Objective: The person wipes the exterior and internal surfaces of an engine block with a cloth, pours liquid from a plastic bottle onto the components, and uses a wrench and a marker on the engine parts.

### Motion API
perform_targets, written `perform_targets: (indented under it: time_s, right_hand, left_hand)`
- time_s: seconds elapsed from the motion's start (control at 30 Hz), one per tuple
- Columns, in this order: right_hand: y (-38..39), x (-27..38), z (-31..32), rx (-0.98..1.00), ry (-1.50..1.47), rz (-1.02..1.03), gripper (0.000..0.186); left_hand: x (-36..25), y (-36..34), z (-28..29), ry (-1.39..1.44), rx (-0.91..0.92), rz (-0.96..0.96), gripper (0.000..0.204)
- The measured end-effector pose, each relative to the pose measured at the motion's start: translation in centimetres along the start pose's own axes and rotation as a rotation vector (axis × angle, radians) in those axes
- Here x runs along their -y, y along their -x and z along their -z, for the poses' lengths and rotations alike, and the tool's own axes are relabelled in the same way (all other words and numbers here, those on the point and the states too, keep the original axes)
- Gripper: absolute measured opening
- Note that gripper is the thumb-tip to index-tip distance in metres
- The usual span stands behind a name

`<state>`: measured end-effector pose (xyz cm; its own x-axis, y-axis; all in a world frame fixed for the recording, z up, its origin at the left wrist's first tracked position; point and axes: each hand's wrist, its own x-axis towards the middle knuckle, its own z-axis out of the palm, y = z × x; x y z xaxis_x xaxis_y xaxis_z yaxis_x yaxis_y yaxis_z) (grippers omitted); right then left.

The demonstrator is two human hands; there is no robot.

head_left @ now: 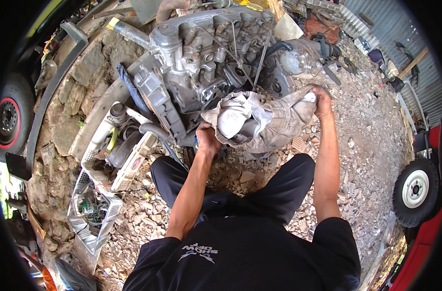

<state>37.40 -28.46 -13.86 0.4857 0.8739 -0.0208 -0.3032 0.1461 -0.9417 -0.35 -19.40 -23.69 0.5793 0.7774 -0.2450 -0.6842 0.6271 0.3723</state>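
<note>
Between my hands hangs a dirty beige cloth sack, stretched out in front of my knees. My left hand is closed on its left edge, and my right hand grips its upper right corner. The sack's mouth gapes toward the left. In it sits a rounded white bundle, with a torn whitish liner beside it; what the bundle is I cannot make out. Just beyond the sack stands a grey metal engine block with bolts, rods and ports on its near side.
A white plastic crate with metal parts leans at the left, near a stone wall. Loose rubble covers the ground. Vehicle wheels stand at the far left and right. Corrugated metal sheeting rises at the upper right.
</note>
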Motion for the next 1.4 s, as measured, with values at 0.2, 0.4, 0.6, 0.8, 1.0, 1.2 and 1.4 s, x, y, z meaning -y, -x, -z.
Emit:
perform_targets:
  time_s: [0.2, 0.4, 0.6, 0.8, 1.0, 1.2, 1.4]
  right_hand:
    - [-1.4, -2.9, 2.4, 0.002, 0.735, 0.117, 0.036]
    - [3.0, -1.8, -6.6, -0.223, 1.273, 0.118, 0.033]
    - [5.8, -6.6, -12.3, 0.208, 0.502, -0.550, 0.077]
    - [6.0, -3.8, -12.6, 0.258, 0.090, -0.463, 0.059]
    - [3.4, -2.2, -13.2, 0.292, 0.652, 0.227, 0.030]
    - [3.7, -0.2, -13.0, 0.353, 0.327, 0.189, 0.042]
    - [1.8, -3.9, -15.0, 0.412, -0.124, 0.085, 0.040]
  left_hand:
    - [0.1, -0.4, -0.6, 0.105, -0.088, -0.055, 0.065]
    - [0.5, -0.4, -1.5, 0.190, -0.054, -0.072, 0.067]
    - [2.5, -0.7, -5.8, 0.125, 0.022, -0.042, 0.073]
    - [2.0, 0.6, -7.7, -0.018, 0.167, -0.130, 0.063]
    - [3.0, 0.6, -8.1, -0.149, 0.135, -0.250, 0.053]
    - [0.6, 3.4, -4.4, -0.807, -0.108, -0.019, 0.035]
    - [-3.2, 4.3, -5.2, -1.970, -0.059, -0.065, 0.041]
